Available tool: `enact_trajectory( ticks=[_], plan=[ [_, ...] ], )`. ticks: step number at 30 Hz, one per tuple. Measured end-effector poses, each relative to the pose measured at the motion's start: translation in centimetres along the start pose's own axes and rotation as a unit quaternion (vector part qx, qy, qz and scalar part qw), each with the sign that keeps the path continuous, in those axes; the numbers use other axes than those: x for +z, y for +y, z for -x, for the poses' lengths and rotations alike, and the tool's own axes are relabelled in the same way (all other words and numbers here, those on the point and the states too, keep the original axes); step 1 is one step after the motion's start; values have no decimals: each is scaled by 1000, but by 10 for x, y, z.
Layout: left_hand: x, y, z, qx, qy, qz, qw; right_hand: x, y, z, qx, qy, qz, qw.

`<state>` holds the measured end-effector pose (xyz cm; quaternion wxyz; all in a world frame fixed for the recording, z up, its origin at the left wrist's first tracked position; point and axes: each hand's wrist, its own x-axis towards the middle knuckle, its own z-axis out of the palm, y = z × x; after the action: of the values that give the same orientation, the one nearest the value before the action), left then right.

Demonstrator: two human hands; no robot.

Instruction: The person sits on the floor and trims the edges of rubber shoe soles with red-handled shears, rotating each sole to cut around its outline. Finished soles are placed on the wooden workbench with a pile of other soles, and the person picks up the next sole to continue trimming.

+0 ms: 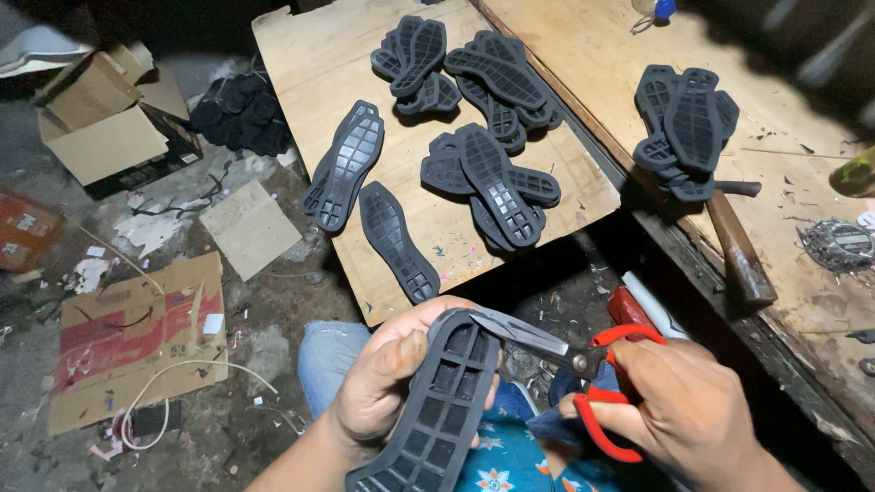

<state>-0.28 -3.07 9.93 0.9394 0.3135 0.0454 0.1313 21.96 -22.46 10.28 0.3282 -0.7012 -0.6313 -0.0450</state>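
My left hand [387, 383] grips a black rubber shoe sole [437, 419] with a grid pattern, held upright over my lap. In my right hand [684, 410] are red-handled scissors [597, 369]. Their blades [519, 333] lie along the sole's top edge. Several more black soles are spread and stacked on a plywood board [319, 64] ahead, with a single sole [396, 241] nearest me.
A wooden workbench [802, 301] at right carries another stack of soles [688, 128] and a hammer [736, 251]. Cardboard boxes [109, 128], flattened cardboard [137, 337], a white cord [182, 378] and scraps litter the floor at left. A dark heap of soles [239, 114] lies beside the board.
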Motion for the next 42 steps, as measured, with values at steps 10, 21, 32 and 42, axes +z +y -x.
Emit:
enact_trajectory(
  ticks=[10,21,32,42],
  plan=[
    [0,-8,-1,-39,-30,34,998,-3,5,4,10,-17,28,999],
    [-2,-8,-3,-39,-38,20,998,-12,6,-4,-8,-27,-3,1000],
    [-3,-11,-6,-45,-51,-1,998,-4,22,11,83,-61,-13,995],
    [5,-10,-24,33,66,-484,872,40,-1,12,323,-51,-503,800]
  ],
)
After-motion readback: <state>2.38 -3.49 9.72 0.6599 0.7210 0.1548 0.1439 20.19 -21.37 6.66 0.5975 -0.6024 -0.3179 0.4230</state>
